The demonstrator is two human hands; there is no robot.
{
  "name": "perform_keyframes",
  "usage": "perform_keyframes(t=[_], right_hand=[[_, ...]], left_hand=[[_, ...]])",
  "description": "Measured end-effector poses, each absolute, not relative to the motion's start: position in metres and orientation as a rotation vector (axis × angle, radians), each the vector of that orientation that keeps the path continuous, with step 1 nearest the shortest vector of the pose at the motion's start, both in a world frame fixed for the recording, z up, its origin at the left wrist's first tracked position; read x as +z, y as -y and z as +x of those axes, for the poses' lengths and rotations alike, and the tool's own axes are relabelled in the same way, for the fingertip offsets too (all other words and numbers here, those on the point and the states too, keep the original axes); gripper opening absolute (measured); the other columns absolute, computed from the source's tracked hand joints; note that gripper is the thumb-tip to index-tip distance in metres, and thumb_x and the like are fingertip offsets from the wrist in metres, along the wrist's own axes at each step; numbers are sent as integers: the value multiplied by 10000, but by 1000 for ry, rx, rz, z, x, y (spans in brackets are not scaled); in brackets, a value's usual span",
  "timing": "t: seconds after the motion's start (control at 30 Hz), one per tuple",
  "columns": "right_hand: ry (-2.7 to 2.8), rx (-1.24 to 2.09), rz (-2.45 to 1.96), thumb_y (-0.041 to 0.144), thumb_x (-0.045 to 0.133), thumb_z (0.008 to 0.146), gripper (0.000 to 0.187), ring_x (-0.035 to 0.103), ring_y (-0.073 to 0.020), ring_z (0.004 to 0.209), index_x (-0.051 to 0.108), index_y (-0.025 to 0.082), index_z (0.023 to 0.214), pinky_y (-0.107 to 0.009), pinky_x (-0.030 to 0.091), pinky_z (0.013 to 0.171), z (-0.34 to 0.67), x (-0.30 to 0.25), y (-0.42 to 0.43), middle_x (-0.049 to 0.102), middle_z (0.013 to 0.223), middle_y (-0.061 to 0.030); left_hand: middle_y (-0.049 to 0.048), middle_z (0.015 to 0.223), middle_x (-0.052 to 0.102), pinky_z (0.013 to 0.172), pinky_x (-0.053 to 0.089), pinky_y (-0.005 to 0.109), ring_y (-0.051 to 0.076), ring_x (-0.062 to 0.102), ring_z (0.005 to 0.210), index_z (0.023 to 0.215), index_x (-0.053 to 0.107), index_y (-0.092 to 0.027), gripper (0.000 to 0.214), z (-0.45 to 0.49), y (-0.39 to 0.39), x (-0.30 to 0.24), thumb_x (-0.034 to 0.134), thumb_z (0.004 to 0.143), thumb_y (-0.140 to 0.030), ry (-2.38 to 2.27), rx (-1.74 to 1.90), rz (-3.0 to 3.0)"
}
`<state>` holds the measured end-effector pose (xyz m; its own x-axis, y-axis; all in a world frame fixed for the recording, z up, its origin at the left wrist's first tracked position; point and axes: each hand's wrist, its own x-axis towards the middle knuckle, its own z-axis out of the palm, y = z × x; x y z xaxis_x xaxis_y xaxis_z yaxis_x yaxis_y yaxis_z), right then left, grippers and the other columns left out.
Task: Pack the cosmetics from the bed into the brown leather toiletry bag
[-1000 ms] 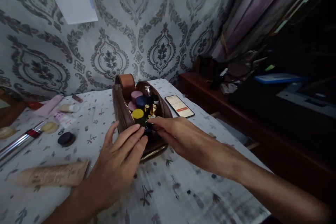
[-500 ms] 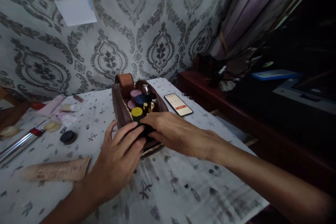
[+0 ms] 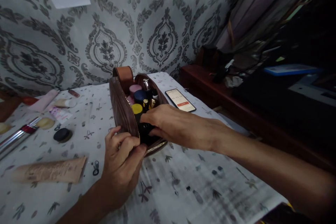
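A brown zip-up toiletry bag stands unzipped on the table, its tan handle toward the wall. Pink-lidded jars, a dark blue lid, a yellow lid and gold-capped and silver-topped bottles show inside. My left hand pinches the bag's near left zipped edge between thumb and fingers. Reaching into the near end of the bag, my right hand has its fingers bent around something dark; what it is stays hidden by the hand and shadow.
A lit phone lies right of the bag. To the left are a beige squeeze tube, a round black jar, a silver tube with a red band and several smaller cosmetics. A dark red wooden ledge runs along the right.
My left hand has moved from over the bag's opening down to its near edge and closed on it. My right hand stays inside the bag. The view has shifted slightly.
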<state>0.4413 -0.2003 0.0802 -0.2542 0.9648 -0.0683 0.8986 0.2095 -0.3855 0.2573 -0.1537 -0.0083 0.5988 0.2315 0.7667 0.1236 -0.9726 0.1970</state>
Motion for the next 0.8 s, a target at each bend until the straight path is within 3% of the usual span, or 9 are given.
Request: perform_keyframes(t=[0.13,0.33,0.5,0.8], right_hand=[[2327,523,-1791,-13,604,817,157,584,-156,718,622,143,822,-254,357,603,440,82,200,625,774,-29],[2162,570,-1675,28,611,833,160,607,-151,774,623,165,915,-250,425,675,450,72,217,634,840,-19],[2044,553,-1648,82,570,876,117,597,-144,752,613,190,884,-247,440,650,454,65,232,630,855,-14],[2004,532,-1756,102,554,887,108,592,-138,703,597,198,866,-232,406,557,454,59,234,636,851,-16]], left_hand=[[44,803,637,1002,413,535,193,533,854,880,647,-158,160,255,152,-5,579,855,-16,-252,1316,2776],[99,1047,721,1141,276,585,257,567,1120,933,688,-134,179,242,140,10,518,926,-80,-41,1090,3174],[69,1059,724,1156,317,512,199,589,996,1017,702,-155,238,234,135,8,507,921,-59,-7,1088,3264],[85,1153,691,1163,323,499,180,582,987,1067,705,-150,242,227,134,-8,535,919,-63,-12,1110,3190]])
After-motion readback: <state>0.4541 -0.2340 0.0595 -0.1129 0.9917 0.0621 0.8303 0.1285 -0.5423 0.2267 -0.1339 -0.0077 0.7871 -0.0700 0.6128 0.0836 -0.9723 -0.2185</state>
